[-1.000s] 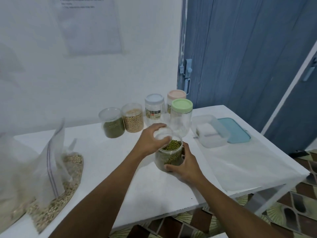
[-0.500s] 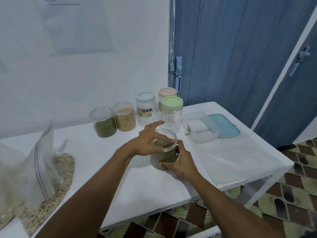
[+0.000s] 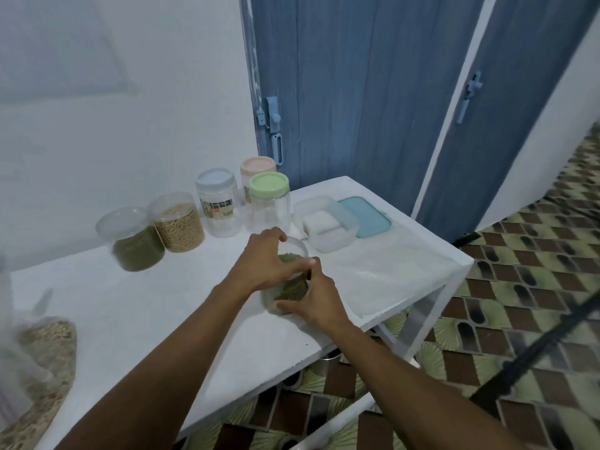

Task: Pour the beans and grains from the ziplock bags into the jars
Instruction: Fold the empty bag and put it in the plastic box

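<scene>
In the head view the left hand [image 3: 263,264] curls over the clear lid [image 3: 297,247] of a see-through plastic jar [image 3: 290,289] of green beans, while the right hand [image 3: 319,298] grips its lower wall; the jar stands on the white table [image 3: 130,303] between them. The step looks like closing it: pin the base with the right hand and seat the lid level before turning, since smooth plastic slips. Far left of the left hand slumps a soft ziplock bag [image 3: 39,352] of pale grains.

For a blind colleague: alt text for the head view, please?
A clear jar of green beans on a white table is gripped by the left hand over its top and the right hand around its base. Five other jars stand behind it.
</scene>
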The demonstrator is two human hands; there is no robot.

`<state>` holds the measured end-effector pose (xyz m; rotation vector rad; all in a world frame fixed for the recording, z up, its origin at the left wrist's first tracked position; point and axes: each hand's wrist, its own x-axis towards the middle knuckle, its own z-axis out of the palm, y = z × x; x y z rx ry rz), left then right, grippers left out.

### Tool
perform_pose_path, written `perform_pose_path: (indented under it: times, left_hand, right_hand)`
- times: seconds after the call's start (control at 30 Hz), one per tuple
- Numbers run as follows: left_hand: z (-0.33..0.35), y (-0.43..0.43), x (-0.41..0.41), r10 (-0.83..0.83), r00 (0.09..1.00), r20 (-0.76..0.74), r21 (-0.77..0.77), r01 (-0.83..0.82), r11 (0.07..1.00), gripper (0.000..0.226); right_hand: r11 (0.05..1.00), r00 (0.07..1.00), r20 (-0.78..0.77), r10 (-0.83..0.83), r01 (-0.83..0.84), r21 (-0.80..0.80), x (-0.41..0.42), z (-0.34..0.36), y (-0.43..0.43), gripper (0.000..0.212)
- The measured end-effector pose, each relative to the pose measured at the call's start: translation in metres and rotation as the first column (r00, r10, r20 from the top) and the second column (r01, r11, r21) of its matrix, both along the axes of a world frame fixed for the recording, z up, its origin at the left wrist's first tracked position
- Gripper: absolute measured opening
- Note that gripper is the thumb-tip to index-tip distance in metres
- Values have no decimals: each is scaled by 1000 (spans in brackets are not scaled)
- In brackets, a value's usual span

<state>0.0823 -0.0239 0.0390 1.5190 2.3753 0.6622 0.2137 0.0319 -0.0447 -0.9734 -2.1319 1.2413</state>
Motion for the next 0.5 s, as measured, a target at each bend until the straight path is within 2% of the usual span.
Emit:
perform_pose_path:
  times: [0.07,0.13,0.3,0.43,0.5]
  left_hand:
    - [-12,6,13,29,996,-80,114,-20,993,81]
    - [-18,10,12,-19,998,-65,188,31,982,76]
    - [-17,10,2,-175,984,24,215,166,962,76]
    - [-27,10,14,-87,995,-43,286,95,953,81]
    - [-31,13,23,8,996,-85,300,18,954,81]
  right_hand:
    - [1000,1000,8,-30,30,4,5,0,1,83]
    - [998,998,18,-55,55,12,9,0,4,83]
    - [994,995,1,-102,102,31,19,0,3,82]
    - [999,999,-34,-37,36,-26,19,3,3,98]
    - [998,999,-26,-24,22,-61,18,5,4,95]
